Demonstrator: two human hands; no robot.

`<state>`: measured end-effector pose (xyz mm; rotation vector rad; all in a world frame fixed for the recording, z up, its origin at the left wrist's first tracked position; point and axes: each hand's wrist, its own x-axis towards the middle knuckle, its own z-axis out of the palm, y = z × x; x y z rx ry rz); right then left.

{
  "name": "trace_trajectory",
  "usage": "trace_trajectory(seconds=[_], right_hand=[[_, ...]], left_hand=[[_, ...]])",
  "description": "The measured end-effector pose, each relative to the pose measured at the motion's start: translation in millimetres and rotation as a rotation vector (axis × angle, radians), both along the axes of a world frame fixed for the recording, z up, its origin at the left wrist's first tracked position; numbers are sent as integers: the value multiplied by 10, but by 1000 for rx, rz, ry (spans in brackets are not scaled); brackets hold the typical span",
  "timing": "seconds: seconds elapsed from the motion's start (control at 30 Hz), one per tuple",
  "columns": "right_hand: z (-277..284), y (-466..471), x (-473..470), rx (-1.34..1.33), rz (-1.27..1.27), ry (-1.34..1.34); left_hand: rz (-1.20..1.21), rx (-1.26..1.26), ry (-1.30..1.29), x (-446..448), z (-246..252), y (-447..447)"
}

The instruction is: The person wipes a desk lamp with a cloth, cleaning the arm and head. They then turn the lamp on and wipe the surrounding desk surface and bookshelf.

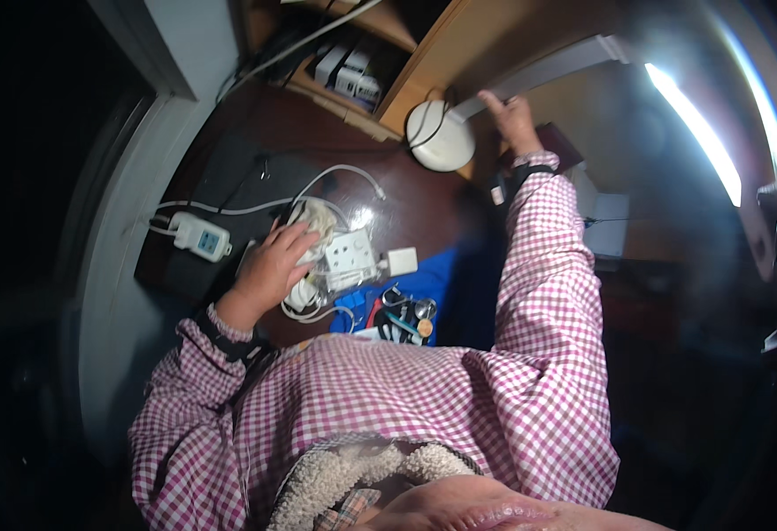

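Note:
My left hand [274,265] rests on a crumpled pale cloth [319,222]; its fingers are spread, and whether they grip the cloth is unclear. Beside the cloth are a white socket panel [350,259], a small white adapter [402,261] and a white cable [355,170] with a loose plug end. At the upper right my right hand [513,119] is at the grey-white arm [541,70] of a desk lamp, near its round white base [440,136]. The thumb points out along the arm; how firmly the fingers hold it is hidden.
A white power strip [199,237] lies at the left of the dark red tabletop [335,143]. Close to my body, a blue mat [445,272] bears several small tools and a teal pen-like item. Wooden shelves [422,53] with small boxes stand behind. A lit tube [694,133] glows at the right.

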<state>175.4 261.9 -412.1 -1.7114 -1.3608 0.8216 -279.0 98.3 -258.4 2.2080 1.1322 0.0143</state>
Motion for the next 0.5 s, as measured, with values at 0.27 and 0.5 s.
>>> trace_trajectory(seconds=[0.27, 0.5], right_hand=[[69, 130, 167, -248, -94, -161], [15, 11, 130, -161, -138, -156]], left_hand=[[-18, 32, -25, 187, -94, 184], [-70, 67, -121, 223, -160, 239]])
